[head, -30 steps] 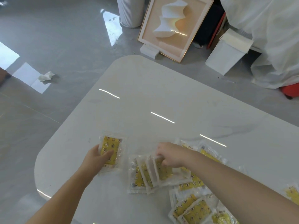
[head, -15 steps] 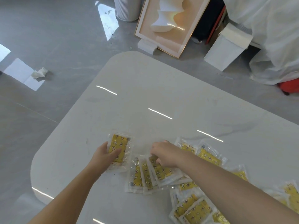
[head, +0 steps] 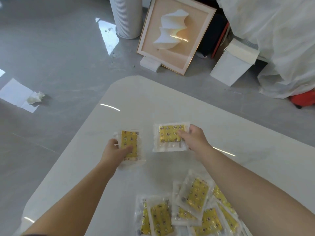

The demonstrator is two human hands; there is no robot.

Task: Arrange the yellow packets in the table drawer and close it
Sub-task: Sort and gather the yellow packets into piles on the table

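My left hand [head: 115,149] grips a stack of yellow packets [head: 129,143] in clear wrap, thumb on top, held above the white table [head: 146,103]. My right hand [head: 194,137] pinches another yellow packet [head: 170,136] by its right edge, lifted and turned sideways, just right of the left stack. Several more yellow packets [head: 194,206] lie in a loose overlapping heap at the near edge of the table, below and between my forearms. No drawer shows in the head view.
The table's rounded left corner borders grey glossy floor. On the floor lie a crumpled tissue [head: 35,97], a white ribbed cylinder [head: 127,16], a framed artwork [head: 175,34], a white box [head: 233,63] and draped white sheeting [head: 281,41].
My right hand lifted one packet out of the heap and carried it up toward the left hand's stack. The camera tilted, so the heap now sits lower in view.
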